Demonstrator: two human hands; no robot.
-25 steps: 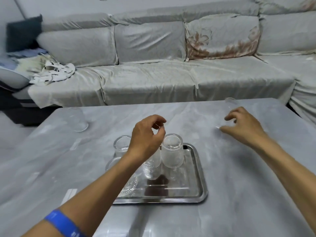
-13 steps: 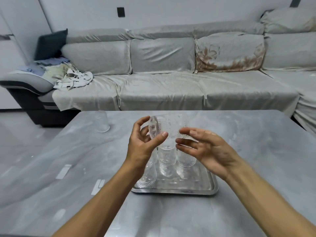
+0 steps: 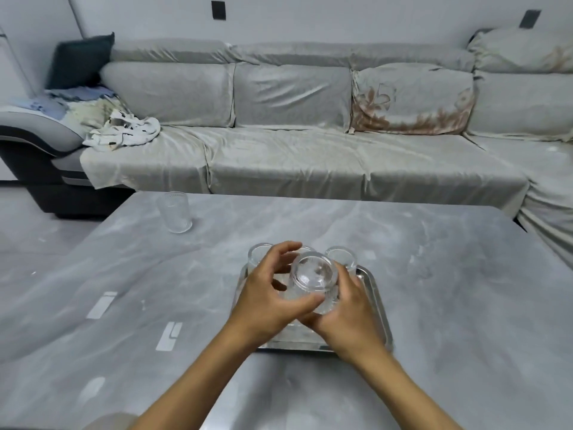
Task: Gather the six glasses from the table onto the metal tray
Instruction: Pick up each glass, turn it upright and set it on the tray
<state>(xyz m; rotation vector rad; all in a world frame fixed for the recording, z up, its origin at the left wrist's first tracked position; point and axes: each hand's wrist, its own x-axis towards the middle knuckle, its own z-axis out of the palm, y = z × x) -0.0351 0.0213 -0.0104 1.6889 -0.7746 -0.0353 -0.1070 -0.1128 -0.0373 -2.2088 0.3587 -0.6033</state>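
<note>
A clear textured glass (image 3: 313, 278) hangs base-up over the metal tray (image 3: 376, 301), gripped from both sides. My left hand (image 3: 266, 302) wraps its left side and my right hand (image 3: 348, 315) its right side. Behind my hands stand upturned glasses on the tray, one at the back left (image 3: 256, 256) and one at the back right (image 3: 340, 256); others on the tray are hidden by my hands. One more glass (image 3: 174, 212) stands upside down alone at the table's far left corner.
The grey marble-look table (image 3: 449, 305) stretches around the tray. A grey covered sofa (image 3: 294, 156) runs behind it, with crumpled cloth (image 3: 124, 131) at its left end. The floor (image 3: 40, 231) lies to the left.
My right hand brought a glass in from the table's far right and my left hand joined it. Both hands have turned it base-up and lowered it over the tray.
</note>
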